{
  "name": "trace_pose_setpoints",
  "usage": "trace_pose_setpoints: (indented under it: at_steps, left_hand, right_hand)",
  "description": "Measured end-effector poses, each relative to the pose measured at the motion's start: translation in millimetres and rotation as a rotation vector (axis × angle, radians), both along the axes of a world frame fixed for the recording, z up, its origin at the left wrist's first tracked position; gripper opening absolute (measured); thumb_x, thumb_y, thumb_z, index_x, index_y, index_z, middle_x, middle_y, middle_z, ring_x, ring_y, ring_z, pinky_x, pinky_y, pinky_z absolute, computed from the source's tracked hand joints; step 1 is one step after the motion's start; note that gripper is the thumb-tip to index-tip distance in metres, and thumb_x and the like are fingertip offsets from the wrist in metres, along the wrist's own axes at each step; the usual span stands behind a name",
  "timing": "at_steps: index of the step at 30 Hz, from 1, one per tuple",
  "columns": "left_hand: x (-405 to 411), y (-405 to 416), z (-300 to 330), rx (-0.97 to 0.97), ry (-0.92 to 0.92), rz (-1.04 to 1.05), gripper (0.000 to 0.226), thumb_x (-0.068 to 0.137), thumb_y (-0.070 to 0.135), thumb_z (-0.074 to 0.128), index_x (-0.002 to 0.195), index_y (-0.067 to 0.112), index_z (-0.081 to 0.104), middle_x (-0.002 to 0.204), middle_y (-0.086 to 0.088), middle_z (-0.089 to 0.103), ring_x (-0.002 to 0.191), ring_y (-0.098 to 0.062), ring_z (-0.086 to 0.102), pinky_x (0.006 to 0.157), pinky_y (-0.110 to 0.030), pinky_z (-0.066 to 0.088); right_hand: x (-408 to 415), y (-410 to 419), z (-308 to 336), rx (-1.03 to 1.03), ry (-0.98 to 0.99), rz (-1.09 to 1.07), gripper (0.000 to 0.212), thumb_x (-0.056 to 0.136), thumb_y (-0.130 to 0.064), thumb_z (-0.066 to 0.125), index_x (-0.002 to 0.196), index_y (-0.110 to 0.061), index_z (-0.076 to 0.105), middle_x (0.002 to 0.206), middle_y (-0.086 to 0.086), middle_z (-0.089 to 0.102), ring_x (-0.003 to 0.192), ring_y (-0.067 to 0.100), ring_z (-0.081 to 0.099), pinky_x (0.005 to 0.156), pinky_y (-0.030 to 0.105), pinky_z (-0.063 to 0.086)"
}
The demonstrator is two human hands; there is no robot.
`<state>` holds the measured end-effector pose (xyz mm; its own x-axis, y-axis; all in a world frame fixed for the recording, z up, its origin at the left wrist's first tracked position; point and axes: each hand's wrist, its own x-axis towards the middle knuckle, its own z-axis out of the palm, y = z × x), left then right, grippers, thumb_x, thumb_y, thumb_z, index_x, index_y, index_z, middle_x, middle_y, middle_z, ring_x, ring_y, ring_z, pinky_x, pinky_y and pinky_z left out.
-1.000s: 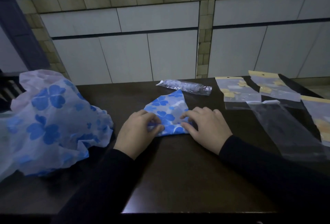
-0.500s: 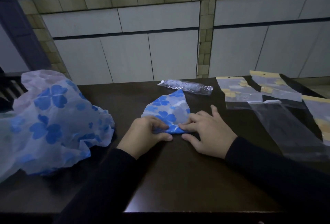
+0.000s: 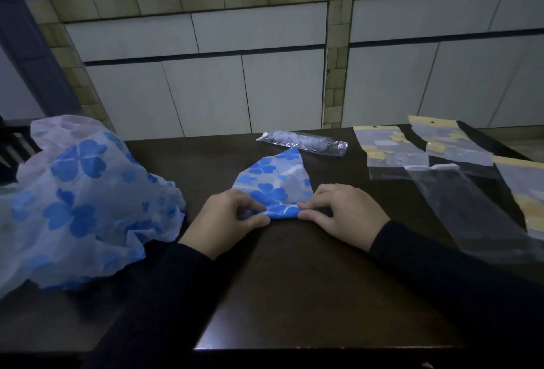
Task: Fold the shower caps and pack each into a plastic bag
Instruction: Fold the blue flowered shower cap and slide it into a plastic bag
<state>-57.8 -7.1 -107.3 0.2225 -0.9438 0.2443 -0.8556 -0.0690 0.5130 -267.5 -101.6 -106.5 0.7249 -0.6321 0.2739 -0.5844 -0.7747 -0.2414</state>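
Thin, slippery plastic, the folded shower cap point(image 3: 272, 186) lies mid-table; left hand point(image 3: 225, 221) and right hand point(image 3: 341, 212) pinch its near edge, the sensible hold since it likely springs open.

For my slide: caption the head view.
Both hands, left hand and right hand, pinch a folded blue-flowered plastic shower cap on the dark table.

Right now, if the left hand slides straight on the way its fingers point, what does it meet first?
The left hand points right along the folded shower cap, so it would probably meet the right hand pinching the same edge.
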Motion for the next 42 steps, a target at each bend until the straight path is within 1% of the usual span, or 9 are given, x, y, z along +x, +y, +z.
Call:
trace_pose_setpoints:
  at_steps: [9, 14, 23, 27, 30, 34, 36, 39, 42]
  left_hand:
    - [-0.8, 0.5, -0.9, -0.093, -0.053, -0.042, 0.005, 0.083, 0.032, 0.073, 0.083, 0.028, 0.076, 0.081, 0.014, 0.066, 0.074, 0.002, 0.057, 0.068, -0.003, 0.035]
    - [-0.4, -2.0, -3.3, -0.081, -0.040, -0.034, 0.012, 0.086, 0.037, 0.068, 0.082, 0.027, 0.075, 0.081, 0.012, 0.071, 0.078, -0.002, 0.062, 0.071, -0.014, 0.043]
    - [-6.1, -7.9, -4.7, -0.040, -0.028, 0.118, 0.024, 0.088, 0.045, 0.063, 0.072, 0.027, 0.062, 0.066, 0.005, 0.059, 0.069, -0.012, 0.055, 0.063, -0.025, 0.034]
    - [-10.0, -8.2, -3.7, -0.025, -0.046, 0.138, 0.024, 0.088, 0.046, 0.062, 0.073, 0.028, 0.061, 0.063, 0.007, 0.055, 0.068, -0.011, 0.054, 0.057, -0.022, 0.031]
    - [-9.8, -7.3, -4.6, -0.033, -0.020, 0.110, 0.020, 0.087, 0.043, 0.065, 0.075, 0.028, 0.064, 0.067, 0.008, 0.056, 0.067, -0.005, 0.052, 0.055, -0.015, 0.031]
    - [-7.1, -7.0, -6.4, -0.149, -0.115, 0.067, 0.011, 0.081, 0.036, 0.073, 0.079, 0.030, 0.063, 0.082, 0.011, 0.054, 0.082, -0.011, 0.049, 0.068, -0.021, 0.031]
    - [-8.2, -6.7, -6.9, -0.227, -0.180, 0.041, 0.011, 0.078, 0.028, 0.077, 0.080, 0.028, 0.067, 0.085, 0.012, 0.053, 0.083, -0.013, 0.047, 0.072, -0.024, 0.036]
    - [-11.9, -6.7, -8.8, -0.329, -0.259, -0.059, 0.007, 0.078, 0.017, 0.074, 0.077, 0.024, 0.072, 0.082, 0.009, 0.062, 0.076, -0.019, 0.051, 0.069, -0.035, 0.047]
    - [-13.6, -5.6, -9.7, -0.244, -0.111, -0.102, 0.010, 0.089, 0.027, 0.066, 0.088, 0.022, 0.074, 0.084, 0.011, 0.062, 0.080, -0.010, 0.054, 0.078, -0.027, 0.044]
  right_hand:
    - [0.4, -0.9, 0.7, 0.009, -0.046, 0.001, 0.031, 0.091, -0.051, 0.051, 0.105, -0.031, 0.070, 0.078, -0.017, 0.049, 0.069, 0.000, 0.048, 0.062, 0.012, 0.035]
    - [-1.0, 1.1, 4.9, 0.012, -0.027, 0.016, 0.023, 0.089, -0.050, 0.055, 0.094, -0.030, 0.065, 0.072, -0.018, 0.044, 0.065, -0.002, 0.045, 0.058, 0.012, 0.029]
    - [7.5, -0.6, 3.7, 0.234, -0.098, -0.148, 0.024, 0.094, -0.044, 0.051, 0.093, -0.030, 0.070, 0.075, -0.016, 0.056, 0.080, 0.008, 0.056, 0.077, 0.027, 0.041]
    - [7.7, 0.2, 8.7, 0.133, 0.023, -0.209, 0.031, 0.093, -0.055, 0.046, 0.099, -0.034, 0.067, 0.083, -0.016, 0.056, 0.088, 0.008, 0.052, 0.093, 0.036, 0.034]
    - [5.1, 2.2, 8.9, 0.073, 0.006, -0.222, 0.032, 0.090, -0.059, 0.048, 0.097, -0.035, 0.068, 0.087, -0.013, 0.056, 0.088, 0.008, 0.050, 0.088, 0.035, 0.033]
    - [4.2, 5.9, 2.9, -0.164, -0.084, -0.146, 0.020, 0.089, -0.052, 0.054, 0.102, -0.039, 0.061, 0.101, -0.013, 0.049, 0.095, 0.011, 0.047, 0.081, 0.033, 0.027]
    - [6.5, 7.9, -0.4, -0.286, -0.120, -0.052, 0.011, 0.087, -0.041, 0.058, 0.094, -0.038, 0.066, 0.095, -0.011, 0.053, 0.084, 0.015, 0.052, 0.072, 0.033, 0.022]
    - [8.4, 10.7, -2.6, -0.331, -0.072, -0.002, 0.030, 0.086, -0.038, 0.042, 0.082, -0.036, 0.071, 0.080, -0.014, 0.059, 0.066, 0.014, 0.052, 0.067, 0.030, 0.010]
    - [7.8, 13.3, -2.8, -0.235, -0.044, 0.009, 0.041, 0.086, -0.052, 0.034, 0.089, -0.036, 0.072, 0.076, -0.014, 0.060, 0.066, 0.012, 0.054, 0.067, 0.030, 0.009]
